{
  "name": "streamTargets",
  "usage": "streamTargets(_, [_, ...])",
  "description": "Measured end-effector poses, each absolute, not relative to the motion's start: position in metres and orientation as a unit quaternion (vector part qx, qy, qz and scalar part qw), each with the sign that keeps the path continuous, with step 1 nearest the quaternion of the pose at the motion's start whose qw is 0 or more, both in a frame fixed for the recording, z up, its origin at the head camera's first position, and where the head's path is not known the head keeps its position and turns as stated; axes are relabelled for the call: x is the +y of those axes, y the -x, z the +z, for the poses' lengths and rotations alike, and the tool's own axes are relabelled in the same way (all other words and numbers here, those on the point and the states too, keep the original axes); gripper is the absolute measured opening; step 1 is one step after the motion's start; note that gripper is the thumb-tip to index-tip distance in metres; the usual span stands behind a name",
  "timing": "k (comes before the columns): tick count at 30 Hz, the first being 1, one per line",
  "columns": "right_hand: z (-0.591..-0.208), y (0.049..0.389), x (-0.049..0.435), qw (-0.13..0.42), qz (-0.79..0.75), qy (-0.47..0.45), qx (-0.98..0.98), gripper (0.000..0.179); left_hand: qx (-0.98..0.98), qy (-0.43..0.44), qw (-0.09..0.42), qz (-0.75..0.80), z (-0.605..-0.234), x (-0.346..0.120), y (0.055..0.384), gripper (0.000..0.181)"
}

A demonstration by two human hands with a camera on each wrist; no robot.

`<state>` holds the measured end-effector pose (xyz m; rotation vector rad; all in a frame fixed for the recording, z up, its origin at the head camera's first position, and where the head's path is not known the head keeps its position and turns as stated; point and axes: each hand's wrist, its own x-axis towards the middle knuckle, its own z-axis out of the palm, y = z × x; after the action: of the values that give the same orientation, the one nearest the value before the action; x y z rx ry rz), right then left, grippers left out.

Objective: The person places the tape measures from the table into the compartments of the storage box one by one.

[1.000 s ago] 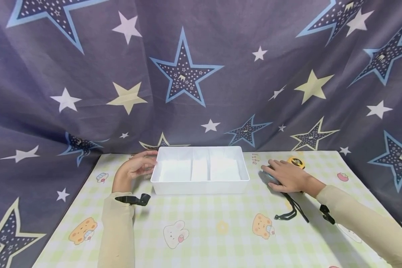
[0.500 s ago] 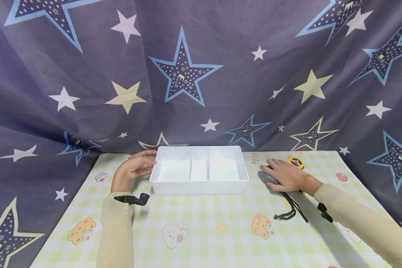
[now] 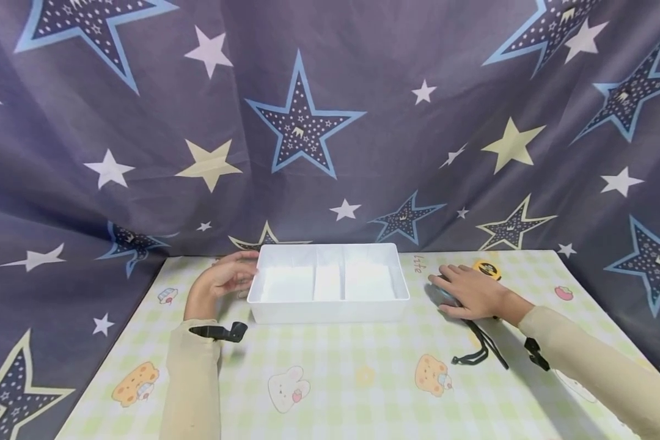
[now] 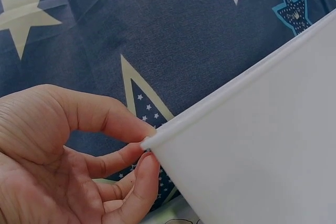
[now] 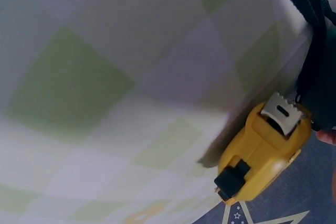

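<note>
In the head view my left hand (image 3: 227,278) is at the left end of a white plastic tray (image 3: 330,311) split into three compartments. Up close in the left wrist view, thumb and forefinger pinch the tray's rim (image 4: 220,100) at its corner. My right hand (image 3: 475,293) lies over a dark, rounded object (image 3: 443,296) with a black wrist strap (image 3: 478,354), fingers on its far side and thumb on its near side. Most of it is hidden under the palm; its kind I cannot tell. Just behind that hand sits a yellow-and-black tape measure (image 3: 487,269).
A green-checked cloth with cartoon prints (image 3: 330,391) covers the table. Behind it hangs a dark curtain (image 3: 308,201) with stars, close to the tray's back side. In the right wrist view the tape measure (image 5: 260,156) stands right beside the dark object's strap end.
</note>
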<state>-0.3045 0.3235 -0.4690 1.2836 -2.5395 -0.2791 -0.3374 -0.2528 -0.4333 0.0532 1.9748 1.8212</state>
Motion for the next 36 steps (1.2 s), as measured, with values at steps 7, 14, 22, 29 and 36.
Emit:
streamTargets(7, [-0.474,0.296,0.326,0.142,-0.092,-0.440,-0.882,0.064,0.709,-0.031,0.222,0.669,-0.441,-0.251,0.334,0.071])
streamTargets(14, [-0.477,0.290,0.328,0.130,-0.077,-0.425,-0.893,0.063,0.687,-0.016,0.231,0.689,-0.447,-0.246,0.334,0.068])
streamTargets(22, [-0.473,0.293,0.329,0.138,-0.070,-0.424,-0.892,0.062,0.687,-0.017,0.218,0.693,-0.445,-0.245,0.336,0.065])
streamTargets(29, [-0.471,0.299,0.321,0.139,-0.072,-0.428,-0.890,0.062,0.706,-0.015,0.209,0.677,-0.440,-0.252,0.334,0.068])
streamTargets(36, [-0.471,0.300,0.320,0.142,-0.076,-0.425,-0.891,0.062,0.705,-0.012,0.211,0.677,-0.435,-0.253,0.337,0.069])
